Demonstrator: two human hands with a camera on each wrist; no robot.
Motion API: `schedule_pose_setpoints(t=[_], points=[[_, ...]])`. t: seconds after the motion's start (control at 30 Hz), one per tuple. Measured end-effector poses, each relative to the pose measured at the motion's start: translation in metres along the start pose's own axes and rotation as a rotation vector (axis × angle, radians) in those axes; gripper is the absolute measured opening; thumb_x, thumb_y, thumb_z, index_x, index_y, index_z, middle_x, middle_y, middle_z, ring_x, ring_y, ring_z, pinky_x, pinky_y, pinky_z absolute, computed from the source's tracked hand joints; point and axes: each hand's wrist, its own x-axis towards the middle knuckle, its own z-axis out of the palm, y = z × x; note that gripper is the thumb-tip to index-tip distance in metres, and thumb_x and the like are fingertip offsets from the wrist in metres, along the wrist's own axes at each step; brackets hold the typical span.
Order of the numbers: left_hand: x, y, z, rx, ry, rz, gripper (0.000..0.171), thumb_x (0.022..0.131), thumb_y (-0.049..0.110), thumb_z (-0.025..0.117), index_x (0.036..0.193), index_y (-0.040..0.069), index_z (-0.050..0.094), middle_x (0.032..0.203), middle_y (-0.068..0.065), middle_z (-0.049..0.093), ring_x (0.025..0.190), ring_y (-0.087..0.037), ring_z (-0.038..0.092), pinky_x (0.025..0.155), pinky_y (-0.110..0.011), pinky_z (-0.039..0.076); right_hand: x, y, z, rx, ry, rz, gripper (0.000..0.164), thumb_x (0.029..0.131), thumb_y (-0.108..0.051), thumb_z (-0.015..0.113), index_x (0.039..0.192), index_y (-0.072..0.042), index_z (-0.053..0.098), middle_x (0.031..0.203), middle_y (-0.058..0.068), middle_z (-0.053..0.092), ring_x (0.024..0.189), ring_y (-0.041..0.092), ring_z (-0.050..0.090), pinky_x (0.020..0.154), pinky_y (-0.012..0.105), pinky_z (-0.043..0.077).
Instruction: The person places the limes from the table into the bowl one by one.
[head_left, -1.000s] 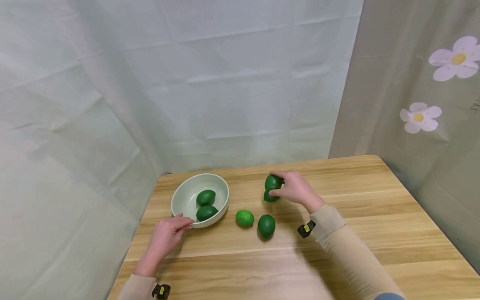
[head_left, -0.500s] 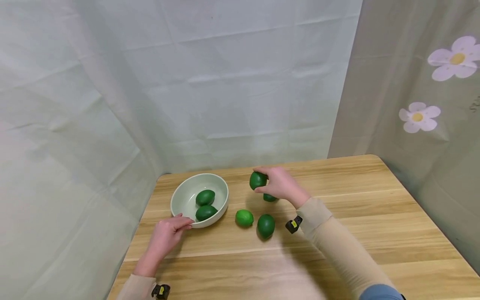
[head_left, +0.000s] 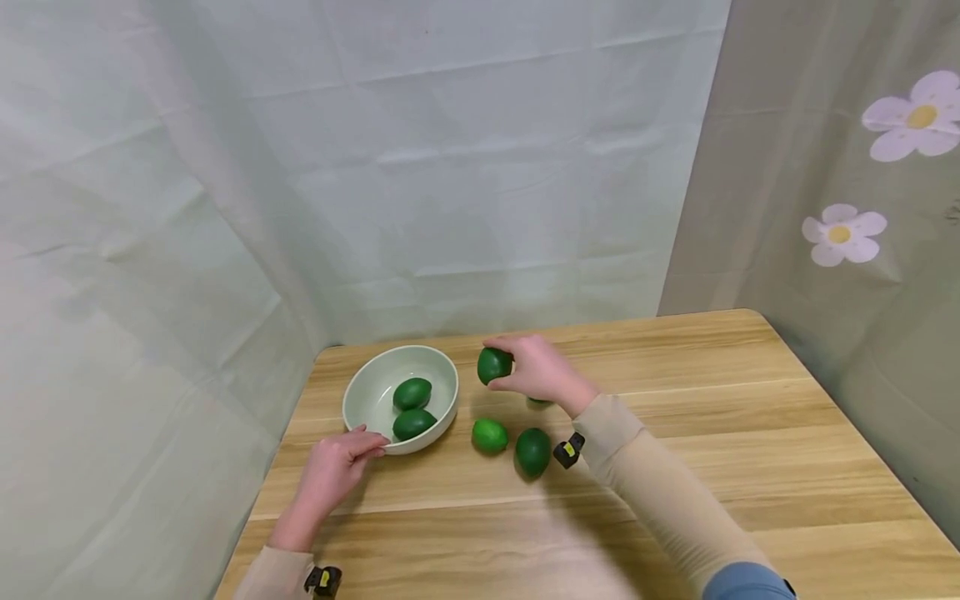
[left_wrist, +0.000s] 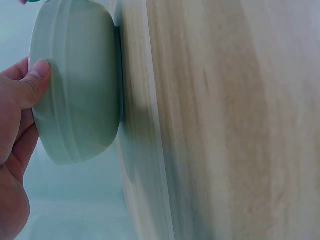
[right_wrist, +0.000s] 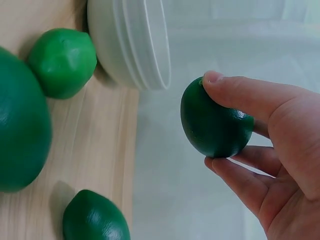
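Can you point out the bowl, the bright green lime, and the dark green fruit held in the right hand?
Bowl (left_wrist: 89, 87), left wrist view: its outer wall.
Bright green lime (head_left: 489, 436), head view: middle of its upper side.
Dark green fruit (right_wrist: 213, 122), right wrist view: middle of its visible skin.

Head cam: we're above and behind the left fingers (head_left: 367, 443) and right fingers (head_left: 504, 342), looking forward and down, far enough back to get most of the desk (head_left: 750, 433). Left wrist: we're close in, rolled sideways, facing the bowl (head_left: 363, 400) wall at the left fingers. Right wrist: also close and rolled, facing past the right fingers. Overlap: bowl in all three; bright green lime (head_left: 490, 436), nearer us than the right fingers, in head and right wrist.
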Motion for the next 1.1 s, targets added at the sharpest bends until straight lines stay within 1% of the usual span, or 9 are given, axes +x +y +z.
schedule_pose_setpoints(t=[0.07, 0.2, 0.37, 0.53, 0.7, 0.93, 1.1], points=[[0.000, 0.000, 0.000, -0.004, -0.002, -0.001, 0.029, 0.073, -0.008, 0.093, 0.094, 0.010, 0.086, 0.090, -0.003, 0.082, 0.093, -0.035, 0.080, 0.086, -0.049, 0.067, 0.002, -0.002, 0.001, 0.002, 0.005, -0.013, 0.073, 0.087, -0.029, 0.094, 0.150, -0.010, 0.062, 0.145, 0.008, 0.067, 0.123, 0.022, 0.068, 0.105, 0.035, 0.059], [0.001, 0.001, 0.000, -0.008, -0.003, 0.002, 0.028, 0.073, -0.008, 0.093, 0.094, 0.008, 0.086, 0.090, -0.004, 0.082, 0.093, -0.036, 0.080, 0.086, -0.049, 0.067, 0.007, -0.007, 0.004, -0.008, 0.005, -0.040, 0.073, 0.087, -0.030, 0.094, 0.150, -0.011, 0.063, 0.144, 0.007, 0.068, 0.121, 0.021, 0.069, 0.104, 0.033, 0.059], [0.000, 0.000, -0.001, -0.006, -0.005, 0.007, 0.027, 0.073, -0.008, 0.093, 0.095, 0.007, 0.086, 0.090, -0.004, 0.082, 0.093, -0.037, 0.080, 0.085, -0.050, 0.067, 0.011, -0.016, 0.005, -0.012, -0.006, -0.060, 0.071, 0.086, -0.027, 0.094, 0.148, -0.010, 0.064, 0.143, 0.008, 0.069, 0.119, 0.021, 0.069, 0.103, 0.033, 0.059], [0.000, 0.001, 0.000, -0.007, -0.005, 0.008, 0.027, 0.073, -0.008, 0.093, 0.095, 0.007, 0.086, 0.090, -0.005, 0.082, 0.093, -0.037, 0.080, 0.084, -0.050, 0.067, 0.014, -0.022, 0.006, -0.004, -0.028, -0.063, 0.070, 0.087, -0.027, 0.094, 0.148, -0.010, 0.064, 0.144, 0.009, 0.068, 0.121, 0.022, 0.069, 0.101, 0.032, 0.060], [0.000, 0.002, -0.001, -0.007, -0.007, 0.016, 0.027, 0.073, -0.008, 0.093, 0.095, 0.006, 0.085, 0.089, -0.005, 0.082, 0.092, -0.037, 0.080, 0.085, -0.050, 0.067, 0.017, -0.026, 0.010, -0.021, -0.043, -0.064, 0.068, 0.088, -0.030, 0.093, 0.148, -0.013, 0.064, 0.146, 0.006, 0.066, 0.123, 0.020, 0.068, 0.102, 0.029, 0.059], [0.000, 0.001, -0.001, 0.001, -0.011, 0.011, 0.027, 0.074, -0.007, 0.093, 0.095, 0.007, 0.086, 0.090, -0.006, 0.082, 0.093, -0.038, 0.080, 0.084, -0.051, 0.067, 0.021, -0.031, 0.019, -0.038, -0.034, -0.101, 0.066, 0.088, -0.030, 0.093, 0.146, -0.012, 0.066, 0.145, 0.007, 0.067, 0.129, 0.023, 0.066, 0.108, 0.033, 0.057], [0.000, 0.002, -0.002, 0.003, -0.016, 0.005, 0.027, 0.074, -0.007, 0.093, 0.096, 0.008, 0.086, 0.091, -0.005, 0.082, 0.093, -0.037, 0.080, 0.084, -0.051, 0.067, 0.023, -0.035, 0.024, -0.037, -0.049, -0.105, 0.069, 0.088, -0.031, 0.093, 0.147, -0.010, 0.065, 0.147, 0.009, 0.066, 0.134, 0.025, 0.064, 0.113, 0.034, 0.054]])
